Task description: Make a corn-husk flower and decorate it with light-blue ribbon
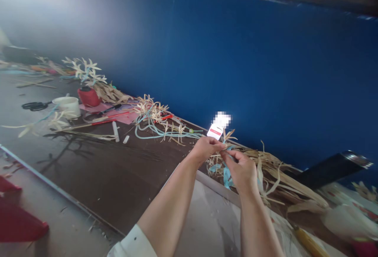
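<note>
My left hand (205, 149) and my right hand (243, 170) meet at their fingertips above the table's far edge. Pinched between them is a small flower of dried husk strips (229, 135), its petals sticking up past the fingers and light blue wrapping just below. A light blue strip (227, 177) hangs beside my right hand; whether it joins the flower is hidden. Behind my left hand stands a lit phone screen (215, 131), partly blurred out. Husk scraps lie under the hands, and a bundle of dried husks (274, 160) is to the right.
Left along the table (124, 174) lie finished husk flowers with blue stems (152, 111), a white cup (67, 106), black scissors (37, 106), a red spool (88, 96) and a white tube (115, 131). A blue wall (206, 52) rises behind. A yellow handle (308, 241) lies lower right.
</note>
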`<state>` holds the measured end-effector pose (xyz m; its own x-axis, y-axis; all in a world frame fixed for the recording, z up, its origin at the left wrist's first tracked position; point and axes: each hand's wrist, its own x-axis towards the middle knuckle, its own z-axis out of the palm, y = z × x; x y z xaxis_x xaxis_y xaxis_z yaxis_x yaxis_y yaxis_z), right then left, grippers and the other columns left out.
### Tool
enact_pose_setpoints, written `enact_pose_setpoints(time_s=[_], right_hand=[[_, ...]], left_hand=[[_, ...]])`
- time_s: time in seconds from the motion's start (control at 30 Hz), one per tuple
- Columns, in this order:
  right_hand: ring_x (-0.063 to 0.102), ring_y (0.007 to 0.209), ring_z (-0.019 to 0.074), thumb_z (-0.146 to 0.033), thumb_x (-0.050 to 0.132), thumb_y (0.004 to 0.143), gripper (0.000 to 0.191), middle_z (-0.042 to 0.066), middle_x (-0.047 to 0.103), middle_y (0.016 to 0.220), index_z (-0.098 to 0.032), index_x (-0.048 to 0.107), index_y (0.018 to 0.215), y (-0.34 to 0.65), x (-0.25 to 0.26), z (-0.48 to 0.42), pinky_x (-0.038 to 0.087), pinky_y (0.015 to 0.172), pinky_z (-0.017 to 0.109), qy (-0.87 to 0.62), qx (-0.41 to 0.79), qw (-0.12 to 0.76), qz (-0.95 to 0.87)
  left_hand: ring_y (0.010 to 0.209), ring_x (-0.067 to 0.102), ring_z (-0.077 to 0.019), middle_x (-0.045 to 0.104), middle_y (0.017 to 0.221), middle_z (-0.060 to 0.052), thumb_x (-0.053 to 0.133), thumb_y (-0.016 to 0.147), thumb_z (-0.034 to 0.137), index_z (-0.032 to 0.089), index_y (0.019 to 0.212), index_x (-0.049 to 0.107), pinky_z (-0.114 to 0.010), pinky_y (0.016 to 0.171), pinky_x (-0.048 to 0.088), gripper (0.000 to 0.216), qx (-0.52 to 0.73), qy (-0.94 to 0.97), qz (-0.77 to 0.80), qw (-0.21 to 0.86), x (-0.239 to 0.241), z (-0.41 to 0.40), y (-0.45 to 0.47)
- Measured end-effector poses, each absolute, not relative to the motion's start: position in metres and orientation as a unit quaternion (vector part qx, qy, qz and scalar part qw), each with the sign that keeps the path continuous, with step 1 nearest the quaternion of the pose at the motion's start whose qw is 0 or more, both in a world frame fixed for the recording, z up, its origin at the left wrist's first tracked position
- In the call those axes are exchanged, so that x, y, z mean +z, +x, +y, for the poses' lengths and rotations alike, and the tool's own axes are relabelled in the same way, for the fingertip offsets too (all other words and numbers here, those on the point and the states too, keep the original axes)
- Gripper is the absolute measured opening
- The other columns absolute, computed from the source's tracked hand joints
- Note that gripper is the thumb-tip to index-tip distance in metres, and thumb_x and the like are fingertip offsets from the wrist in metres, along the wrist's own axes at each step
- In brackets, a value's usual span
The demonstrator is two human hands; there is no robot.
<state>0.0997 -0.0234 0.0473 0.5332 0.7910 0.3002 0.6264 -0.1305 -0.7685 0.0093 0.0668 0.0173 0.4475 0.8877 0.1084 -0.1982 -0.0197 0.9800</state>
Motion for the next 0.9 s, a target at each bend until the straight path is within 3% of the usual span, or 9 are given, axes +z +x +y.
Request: enact_pose_setpoints(time_s=[0.33, 0.57, 0.8, 0.9], right_hand=[[0.053, 0.057, 0.0153, -0.045, 0.06, 0.065, 0.036, 0.001, 0.062, 0.059, -0.015, 0.071, 0.08, 0.104, 0.037, -0.018, 0.039, 0.055, 0.024, -0.719, 0.128, 0.501, -0.464], [0.057, 0.052, 0.0162, -0.043, 0.07, 0.06, 0.039, 0.002, 0.062, 0.058, -0.013, 0.068, 0.086, 0.114, 0.012, -0.005, 0.043, 0.05, 0.026, -0.597, 0.272, 0.669, -0.349], [0.064, 0.068, 0.0208, -0.035, 0.072, 0.061, 0.031, 0.003, 0.068, 0.073, -0.018, 0.066, 0.086, 0.121, 0.011, -0.004, 0.048, 0.056, 0.028, -0.54, 0.327, 0.71, -0.313], [0.064, 0.066, 0.0205, -0.035, 0.072, 0.061, 0.032, 0.003, 0.069, 0.073, -0.018, 0.066, 0.087, 0.122, 0.012, -0.004, 0.048, 0.054, 0.028, -0.544, 0.333, 0.708, -0.304]], left_hand=[[0.061, 0.048, -0.0093, 0.056, 0.062, 0.0, 0.072, 0.055, 0.041, 0.012, 0.07, 0.062, -0.024, 0.063, 0.038, 0.034, 0.442, 0.55, 0.295, 0.644, 0.018, 0.067, 0.01], [0.065, 0.055, -0.0102, 0.061, 0.078, -0.005, 0.06, 0.066, 0.055, 0.013, 0.085, 0.064, -0.025, 0.062, 0.043, 0.046, 0.387, 0.509, 0.263, 0.722, 0.017, 0.064, 0.011], [0.07, 0.061, -0.0141, 0.064, 0.079, -0.005, 0.065, 0.066, 0.046, 0.016, 0.096, 0.065, -0.029, 0.066, 0.048, 0.042, 0.316, 0.523, 0.179, 0.771, 0.018, 0.058, 0.012], [0.069, 0.062, -0.0136, 0.065, 0.078, -0.005, 0.07, 0.064, 0.041, 0.017, 0.103, 0.063, -0.03, 0.07, 0.049, 0.047, 0.312, 0.529, 0.166, 0.772, 0.017, 0.057, 0.013]])
